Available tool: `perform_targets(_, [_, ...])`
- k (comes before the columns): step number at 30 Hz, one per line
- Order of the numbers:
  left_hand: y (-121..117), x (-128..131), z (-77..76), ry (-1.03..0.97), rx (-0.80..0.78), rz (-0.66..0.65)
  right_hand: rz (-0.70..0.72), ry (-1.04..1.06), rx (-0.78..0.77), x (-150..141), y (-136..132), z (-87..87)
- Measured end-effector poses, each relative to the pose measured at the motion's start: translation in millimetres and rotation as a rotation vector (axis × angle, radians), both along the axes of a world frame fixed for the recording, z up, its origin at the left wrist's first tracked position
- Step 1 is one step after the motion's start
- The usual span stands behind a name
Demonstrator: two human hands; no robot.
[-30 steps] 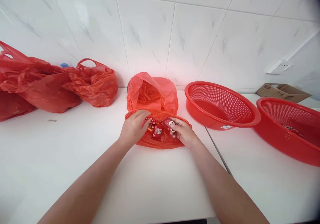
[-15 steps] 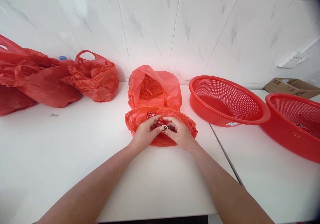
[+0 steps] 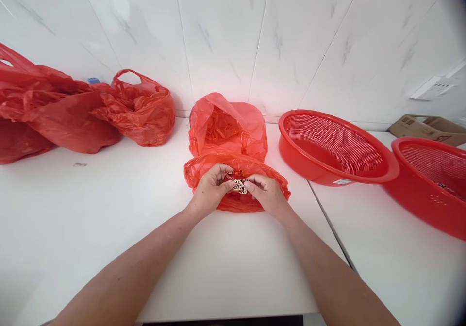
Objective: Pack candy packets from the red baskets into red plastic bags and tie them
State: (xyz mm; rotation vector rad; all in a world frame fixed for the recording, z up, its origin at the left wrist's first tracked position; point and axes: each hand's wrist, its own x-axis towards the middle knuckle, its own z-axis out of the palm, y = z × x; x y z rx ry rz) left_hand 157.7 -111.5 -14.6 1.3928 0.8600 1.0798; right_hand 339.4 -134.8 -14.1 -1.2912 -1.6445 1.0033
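A small red packet with a pale printed label is pinched between my left hand and my right hand, fingertips of both closed on its ends. They hold it just above an open red plastic bag lying on the white table. More small red packets show inside the bag behind my fingers. The bag's upper half stands crumpled against the tiled wall.
Two red mesh baskets stand to the right, the near one and another at the frame edge. Crumpled red bags lie at the back left. A cardboard box sits far right. A table seam runs beside my right arm.
My hands came together from apart inside the bag's mouth. The packet my right hand held alone is now gripped by both hands, label facing up.
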Motion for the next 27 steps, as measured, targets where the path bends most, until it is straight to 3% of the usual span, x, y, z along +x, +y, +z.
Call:
perform_targets(13, [-0.6,-0.3,5.5,0.017,-0.023,0.010,-0.004,-0.065,0.056,-1.0,-2.0,2.1])
perform_targets(18, [6.8,-11.2,3.5,0.232,0.169,0.349,-0.110,-0.165,0.136,1.0,1.7,-2.4])
perform_targets(20, [8.4,-15.1,3.4,0.352,0.261,0.424,-0.100,-0.237,0.181,-0.4,2.3,-4.6])
perform_targets(27, [6.1,-16.0,3.9,0.527,0.465,0.393,-0.059,-0.579,0.421,-16.6,-1.1,-8.8])
